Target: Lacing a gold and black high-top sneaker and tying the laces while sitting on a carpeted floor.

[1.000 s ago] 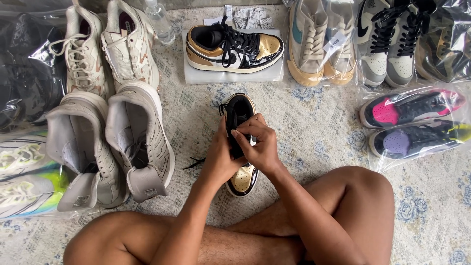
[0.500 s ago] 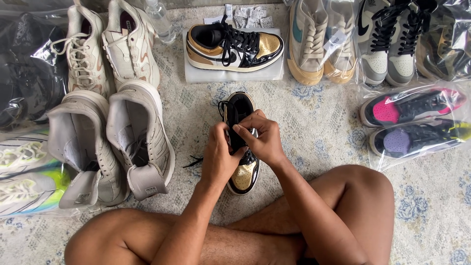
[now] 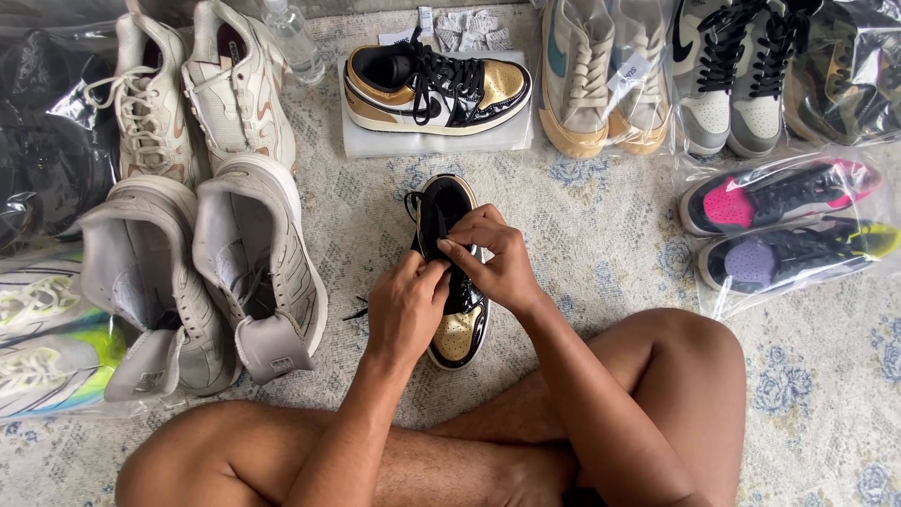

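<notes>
- At the far left, a bagged pair of white and neon-green shoes lay on the patterned rug, beside a dark plastic bag.
- Next came two pairs of pale cream trainers: one pair farther off, and a larger pair nearer, heels toward the person.
- In the middle, the left hand pinched the black lace of a black and gold sneaker that stood on the rug between the hands, toe toward the person's crossed legs.
- The right hand curled over the sneaker's tongue, fingertips pinching the lace close to the left hand's.
- Beyond them, the matching sneaker sat sideways on a clear packet.
- To the right lay bagged pairs: tan, grey and black high-tops, and black shoes with pink and purple toes.
</notes>
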